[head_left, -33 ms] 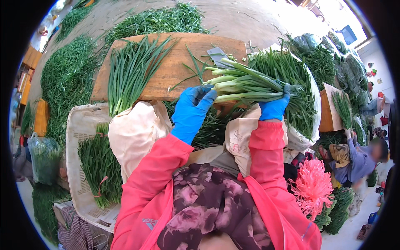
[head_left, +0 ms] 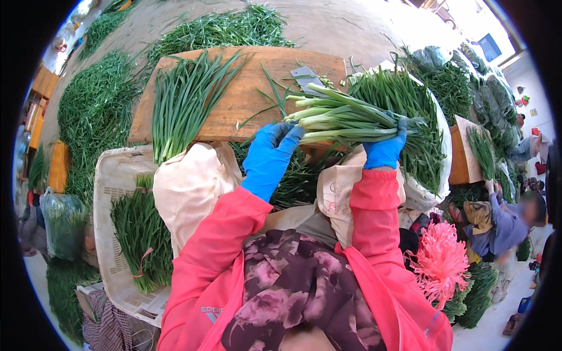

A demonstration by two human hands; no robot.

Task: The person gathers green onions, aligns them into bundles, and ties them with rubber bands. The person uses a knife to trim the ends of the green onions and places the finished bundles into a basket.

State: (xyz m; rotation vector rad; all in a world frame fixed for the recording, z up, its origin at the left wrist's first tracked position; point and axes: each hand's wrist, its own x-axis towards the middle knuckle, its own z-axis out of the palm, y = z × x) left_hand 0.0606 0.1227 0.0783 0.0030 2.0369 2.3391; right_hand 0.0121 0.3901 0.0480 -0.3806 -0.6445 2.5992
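Note:
My right hand [head_left: 386, 143], in a blue glove, is wrapped around the leafy part of a bunch of garlic chives [head_left: 345, 117]. The bunch lies level above the near edge of the wooden board [head_left: 281, 64], its pale stem ends pointing left. At those ends my left hand [head_left: 272, 155], also gloved in blue, has thumb and fingers pinched on the lowest stems. Another bundle of chives [head_left: 184, 105] rests on the board's left side. Behind the held bunch, a flat grey metal plate [head_left: 305, 76] lies on the board among loose leaves.
A white crate [head_left: 105, 205] at my left holds tied chive bundles [head_left: 137, 234]. To the right stands a white sack [head_left: 442, 134] full of chives. Pink ties [head_left: 439, 263] hang by my right arm. Green heaps [head_left: 96, 105] cover the floor; a person [head_left: 497, 228] sits at far right.

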